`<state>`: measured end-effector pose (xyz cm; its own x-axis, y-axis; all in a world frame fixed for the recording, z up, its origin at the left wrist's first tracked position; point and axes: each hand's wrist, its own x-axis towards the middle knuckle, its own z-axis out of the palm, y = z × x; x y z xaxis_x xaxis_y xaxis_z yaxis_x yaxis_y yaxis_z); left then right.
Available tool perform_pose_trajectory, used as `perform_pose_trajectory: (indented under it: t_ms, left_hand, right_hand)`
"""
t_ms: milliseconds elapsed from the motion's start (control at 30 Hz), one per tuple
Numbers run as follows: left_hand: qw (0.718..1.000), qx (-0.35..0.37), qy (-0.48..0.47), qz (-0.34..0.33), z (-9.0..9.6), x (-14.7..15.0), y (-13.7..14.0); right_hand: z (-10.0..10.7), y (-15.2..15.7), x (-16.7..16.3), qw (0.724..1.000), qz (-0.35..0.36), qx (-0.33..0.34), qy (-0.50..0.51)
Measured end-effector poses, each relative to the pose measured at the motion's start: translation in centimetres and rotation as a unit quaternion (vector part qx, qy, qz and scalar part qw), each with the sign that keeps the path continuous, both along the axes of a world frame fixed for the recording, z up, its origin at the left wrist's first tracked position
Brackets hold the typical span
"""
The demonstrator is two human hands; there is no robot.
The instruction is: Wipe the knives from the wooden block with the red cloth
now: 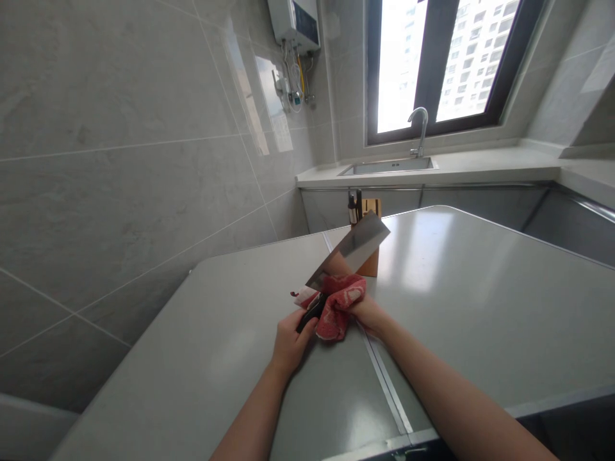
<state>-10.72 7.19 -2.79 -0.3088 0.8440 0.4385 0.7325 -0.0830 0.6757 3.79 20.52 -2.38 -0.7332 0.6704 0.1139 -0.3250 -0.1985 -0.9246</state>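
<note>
A cleaver point(368, 240) with a broad shiny blade and a black handle is held up over the table, its blade slanting away to the upper right. My left hand point(291, 336) is closed round the handle. A red cloth point(342, 304) with pale markings is bunched against the handle end of the blade. My right hand point(368, 314) grips this cloth from the right, and its fingers are mostly hidden in the folds. Just behind the blade stands a wooden knife block point(371, 266) with dark-handled knives point(354, 205) in it, partly covered by the cleaver.
The pale table point(446, 301) has a metal seam point(384, 378) running across it. Beyond is a counter point(494, 163) with a sink point(389, 168) and a faucet point(421, 131) under the window. A tiled wall point(134, 160) stands on the left, with a water heater point(298, 29) mounted high.
</note>
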Motion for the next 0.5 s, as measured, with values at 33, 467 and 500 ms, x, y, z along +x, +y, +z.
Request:
perform_pose_trajectory:
  t_ms: [33, 467, 500]
  left_hand:
    - [1.000, 0.007, 0.004, 0.014, -0.09, -0.05, -0.02]
    - [0.988, 0.077, 0.045, 0.125, 0.03, -0.38, -0.89]
    - [0.988, 0.079, 0.043, 0.122, 0.27, -0.19, -0.92]
  right_hand:
    - [-0.05, -0.01, -0.02, 1.000, 0.002, -0.010, 0.002]
    - [-0.34, -0.07, -0.01, 0.999, 0.025, -0.028, -0.014]
    - [-0.38, -0.01, 0.00, 0.999, 0.030, -0.026, -0.014]
